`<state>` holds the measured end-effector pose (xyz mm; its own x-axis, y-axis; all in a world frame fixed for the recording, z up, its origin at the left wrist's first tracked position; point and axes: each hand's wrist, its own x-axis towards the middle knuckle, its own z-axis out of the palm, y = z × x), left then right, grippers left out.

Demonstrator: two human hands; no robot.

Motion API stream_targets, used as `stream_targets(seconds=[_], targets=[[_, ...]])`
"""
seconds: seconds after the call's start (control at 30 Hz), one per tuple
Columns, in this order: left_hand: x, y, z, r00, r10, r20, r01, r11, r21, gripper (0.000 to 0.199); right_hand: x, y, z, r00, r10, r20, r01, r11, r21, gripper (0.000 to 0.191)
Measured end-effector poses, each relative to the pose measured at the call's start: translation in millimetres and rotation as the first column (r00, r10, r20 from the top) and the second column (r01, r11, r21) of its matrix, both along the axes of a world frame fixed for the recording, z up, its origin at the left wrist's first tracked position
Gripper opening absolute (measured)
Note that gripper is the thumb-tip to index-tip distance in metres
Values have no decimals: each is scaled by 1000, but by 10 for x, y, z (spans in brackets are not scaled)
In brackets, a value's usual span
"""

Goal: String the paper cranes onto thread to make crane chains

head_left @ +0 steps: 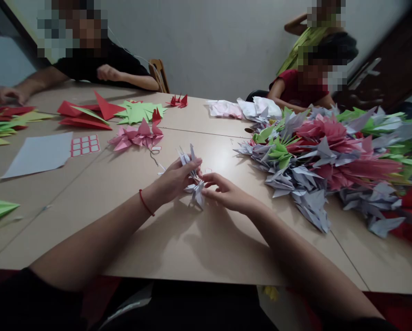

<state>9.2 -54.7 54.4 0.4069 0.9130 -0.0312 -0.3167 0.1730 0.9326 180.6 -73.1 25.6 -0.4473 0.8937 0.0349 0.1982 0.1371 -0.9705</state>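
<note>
My left hand, with a red string on its wrist, is closed around a small bunch of pale grey-white folded paper cranes. Some pointed paper tips rise above its thumb, and other folds hang below the fingers. My right hand comes in from the other side, its thumb and fingertips pinching at the bunch's right edge. The fingers partly cover the paper there. Just beyond my left hand lie pink paper cranes and a dark, thin, bent cord or wire.
A large heap of grey, green and pink cranes fills the table's right side. Leftward lie a white sheet, red-bordered labels, green cranes and red folded paper. White packets sit at the back. Other people are around the table.
</note>
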Motion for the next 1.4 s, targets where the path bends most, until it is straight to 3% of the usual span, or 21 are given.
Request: stream_targets(seconds=[0.17, 0.33, 0.47, 0.53, 0.6, 0.63, 0.67, 0.7, 0.73, 0.8, 0.87, 0.97, 1.03, 1.07, 1.17, 1.2, 1.23, 1.3, 1.4], targets=[[-20, 33, -19, 995, 76, 65, -73, 996, -59, 26, -95, -24, -101, 996, 14, -90, -27, 990, -139, 19], [-64, 55, -11, 983, 97, 153, -81, 991, -108, 21, -61, -14, -114, 992, -33, -124, 19, 993, -114, 20], [-70, 40, 29, 963, 122, 242, -73, 976, -203, 20, -136, -32, -220, 992, -43, -118, 40, 999, -27, 6], [-81, 43, 41, 946, 144, 292, -64, 962, -267, 20, -180, -45, -285, 993, -26, -118, 29, 999, 24, 19], [-94, 51, 44, 926, 181, 331, -67, 943, -327, 22, -205, -58, -334, 998, -29, -50, 40, 976, 214, 39], [-98, 53, 43, 917, 202, 345, -73, 933, -352, 23, -211, -62, -350, 998, -59, 14, 50, 926, 374, 49], [-99, 54, 41, 907, 222, 357, -80, 925, -372, 24, -215, -65, -358, 990, -114, 85, 48, 834, 550, 56], [-99, 52, 40, 900, 236, 367, -84, 919, -386, 25, -218, -67, -360, 971, -188, 150, 27, 706, 708, 59], [-97, 46, 38, 895, 240, 376, -80, 916, -393, 26, -221, -69, -355, 944, -265, 195, -9, 571, 821, 59], [-90, 27, 39, 892, 219, 394, -54, 920, -389, 27, -228, -72, -329, 896, -377, 233, -76, 388, 919, 52], [-85, 1, 45, 895, 175, 410, -9, 927, -375, 25, -234, -83, -288, 864, -445, 236, -110, 290, 951, 44], [-80, -34, 58, 898, 117, 425, 41, 938, -343, 20, -241, -119, -220, 867, -453, 210, -120, 219, 968, 34], [-79, -48, 66, 898, 95, 430, 57, 943, -328, 18, -249, -155, -183, 914, -366, 178, -84, 258, 963, 32], [-80, -51, 68, 896, 91, 436, 59, 946, -318, 17, -255, -173, -169, 946, -294, 139, -37, 328, 944, 31], [-98, -48, 67, 884, 96, 458, 48, 955, -293, 14, -266, -220, -150, 981, -142, -129, 191, 692, 696, 20], [-109, -45, 65, 878, 99, 468, 43, 958, -284, 12, -263, -228, -150, 964, -156, -215, 253, 785, 566, 14], [-120, -42, 63, 874, 96, 476, 43, 961, -274, 9, -254, -230, -151, 943, -191, -274, 300, 843, 446, 12], [-136, -38, 58, 880, 58, 472, 71, 966, -250, 12, -223, -218, -152, 911, -252, -325, 349, 892, 287, 19], [-131, -33, 45, 932, -5, 362, 95, 969, -229, 30, -163, -166, -139, 897, -257, -359, 329, 932, 154, 20]])
